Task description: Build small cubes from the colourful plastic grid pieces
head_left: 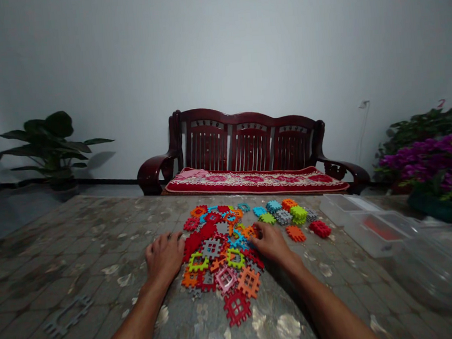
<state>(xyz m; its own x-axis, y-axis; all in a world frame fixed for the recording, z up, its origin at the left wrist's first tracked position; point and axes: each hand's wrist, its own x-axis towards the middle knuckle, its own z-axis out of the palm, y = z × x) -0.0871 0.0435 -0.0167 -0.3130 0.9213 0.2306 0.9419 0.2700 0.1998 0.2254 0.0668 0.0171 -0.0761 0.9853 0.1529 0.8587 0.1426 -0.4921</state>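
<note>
A heap of plastic interlocking building tiles [212, 248] in red, orange, green, blue, pink and grey lies mid-table. My left hand [165, 255] rests on the table at the heap's left edge, fingers apart and slightly bent, beside the red tiles [195, 241]. At the heap's right side, my right hand [271, 240] is curled, with thumb and forefinger at an orange window tile [249, 232]. Its other fingers are partly hidden. Nearest me lies a red window tile [237, 307], next to an orange one [249, 282].
Small stacks of tiles sorted by colour, such as a green stack [298, 215] and a red stack [320, 229], stand at right. Beyond them are clear plastic boxes [377, 230] and purple flowers [442, 158]. A grey frame piece [68, 315] lies at left. A wooden bench [247, 141] stands behind.
</note>
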